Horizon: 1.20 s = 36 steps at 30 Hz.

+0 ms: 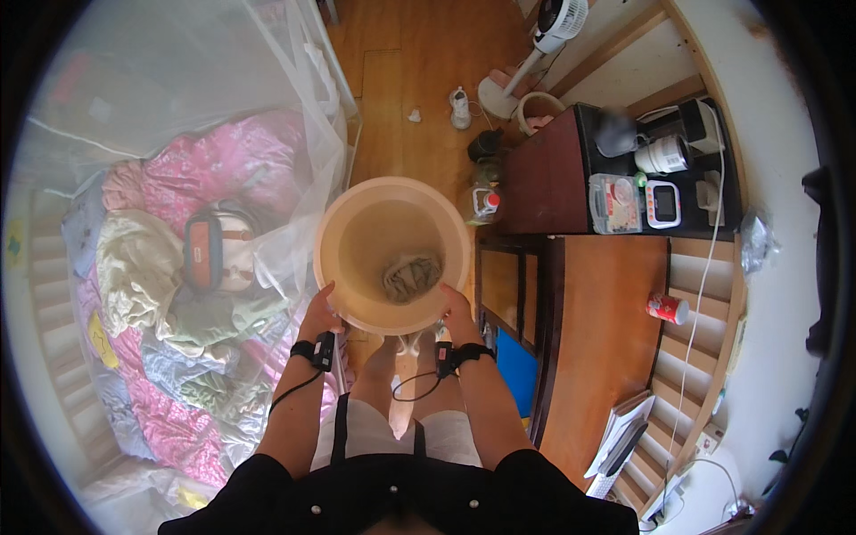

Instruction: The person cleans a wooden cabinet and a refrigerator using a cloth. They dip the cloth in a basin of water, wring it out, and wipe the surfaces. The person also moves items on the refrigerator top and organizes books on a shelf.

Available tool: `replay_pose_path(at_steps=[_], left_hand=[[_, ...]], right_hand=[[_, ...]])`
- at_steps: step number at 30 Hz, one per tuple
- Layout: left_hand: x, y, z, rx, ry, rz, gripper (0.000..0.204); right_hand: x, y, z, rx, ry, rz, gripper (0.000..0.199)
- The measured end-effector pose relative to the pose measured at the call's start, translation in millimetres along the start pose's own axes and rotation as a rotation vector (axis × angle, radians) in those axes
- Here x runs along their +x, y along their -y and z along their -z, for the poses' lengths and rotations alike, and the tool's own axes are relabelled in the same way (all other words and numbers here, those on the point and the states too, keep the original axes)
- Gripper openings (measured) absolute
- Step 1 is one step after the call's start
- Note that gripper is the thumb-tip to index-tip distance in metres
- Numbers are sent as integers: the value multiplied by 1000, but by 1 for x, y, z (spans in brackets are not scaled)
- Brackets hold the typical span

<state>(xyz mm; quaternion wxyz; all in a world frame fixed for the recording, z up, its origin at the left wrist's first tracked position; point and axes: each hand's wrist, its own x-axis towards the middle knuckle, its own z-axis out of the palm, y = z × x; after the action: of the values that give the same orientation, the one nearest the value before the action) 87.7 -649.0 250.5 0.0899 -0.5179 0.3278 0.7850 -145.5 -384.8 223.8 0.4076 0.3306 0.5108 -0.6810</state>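
A round beige plastic basin (354,218) is held out in front of my body, above the wooden floor. My left hand (322,312) grips its near rim on the left, and my right hand (457,312) grips the near rim on the right. Both thumbs show over the edge, while most of the other fingers are hidden beneath the basin. Inside, toward the near right, lies a crumpled greyish-green cloth (412,276). Each wrist wears a black strap with a small device and a cable.
Left stands a bed (169,357) behind sheer netting (312,98), heaped with pink and pale bedding. A dark cabinet (548,174) and wooden desk (611,312) line the right. Ahead on the floor are a white shoe (459,109), a bottle (484,203) and a standing fan (499,95).
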Motion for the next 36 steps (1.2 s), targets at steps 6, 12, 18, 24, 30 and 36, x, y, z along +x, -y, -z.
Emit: replay_pose_path(at_steps=[6,12,18,24,30,36], left_hand=[[23,14,-5,-540,80,37,41],[-4,27,4,148,40,-296,37],[23,31,37,-346,-107,142,38],[14,5,-7,-308,-214,98,39],[25,-10,9,-390,-282,147,48],[37,-77,-17,-204,-307,50,49]], right_hand=[[12,2,10,-225,-6,-43,39],[20,-10,34,-384,76,-4,41],[-2,-3,13,-283,195,88,44],[5,12,22,-282,292,34,48],[40,-8,4,-267,258,118,52],[25,39,-52,-283,70,45,43]])
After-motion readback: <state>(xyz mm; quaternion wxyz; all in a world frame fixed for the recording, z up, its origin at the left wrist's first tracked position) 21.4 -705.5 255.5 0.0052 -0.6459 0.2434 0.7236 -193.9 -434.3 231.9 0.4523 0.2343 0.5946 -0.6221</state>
